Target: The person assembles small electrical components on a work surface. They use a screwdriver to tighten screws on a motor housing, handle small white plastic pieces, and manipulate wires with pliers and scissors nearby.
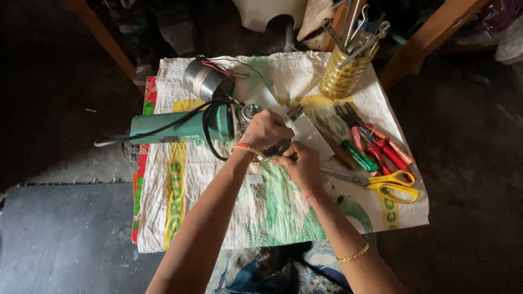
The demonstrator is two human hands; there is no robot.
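The left hand (265, 129) curls closed over the green grinder's (182, 128) head, steadying it, while the right hand (301, 163), at five o'clock, pinches a dark ribbed part (276, 147) between them.

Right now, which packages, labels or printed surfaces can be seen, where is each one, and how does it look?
Woven sack: spread flat under the tools; white, with yellow and green print.
Grinder label: on the teal grinder's body, left of the left hand; small red strip with pale marks.
No screens or signs.
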